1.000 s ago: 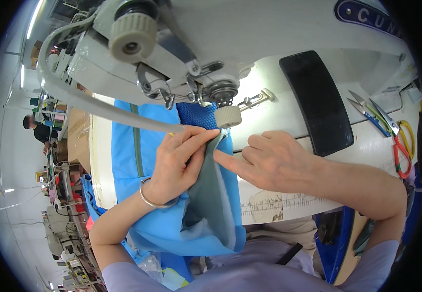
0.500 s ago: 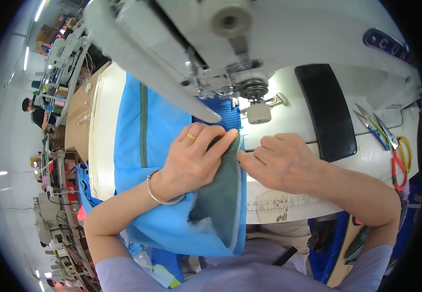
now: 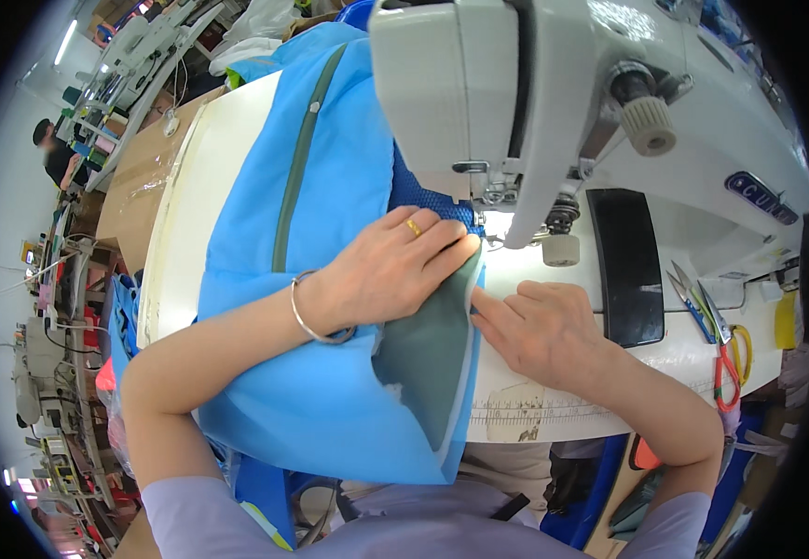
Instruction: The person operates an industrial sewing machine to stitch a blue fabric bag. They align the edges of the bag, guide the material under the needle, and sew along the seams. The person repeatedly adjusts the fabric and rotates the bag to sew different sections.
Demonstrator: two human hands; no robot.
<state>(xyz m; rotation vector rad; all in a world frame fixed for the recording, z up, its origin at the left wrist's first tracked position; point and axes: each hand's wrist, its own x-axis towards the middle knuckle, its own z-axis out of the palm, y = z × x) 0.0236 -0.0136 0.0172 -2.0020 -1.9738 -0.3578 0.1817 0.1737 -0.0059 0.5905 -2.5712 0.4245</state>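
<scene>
A bright blue fabric piece (image 3: 302,410) with a grey-green lining (image 3: 428,359) and a dark green strip (image 3: 300,177) lies over the left of the sewing table. Blue mesh (image 3: 423,196) runs along its far edge, up to the presser foot (image 3: 481,222) of a white sewing machine (image 3: 460,93). Wearing a ring and a bangle, my left hand (image 3: 395,265) presses and grips the fabric just in front of the foot, its fingers bent. My right hand (image 3: 544,331) pinches the pale edge of the lining from the right; its fingertips are partly hidden.
A black curved pad (image 3: 625,270) lies on the machine bed to the right. Beyond it are scissors and snips with red and yellow handles (image 3: 729,373). A printed ruler (image 3: 563,407) follows the near table edge. At far left, a person (image 3: 60,158) stands by other machines.
The view has shifted, so the machine head appears farther right and more of the fabric's far part shows. Both hands keep their hold along the same fabric edge.
</scene>
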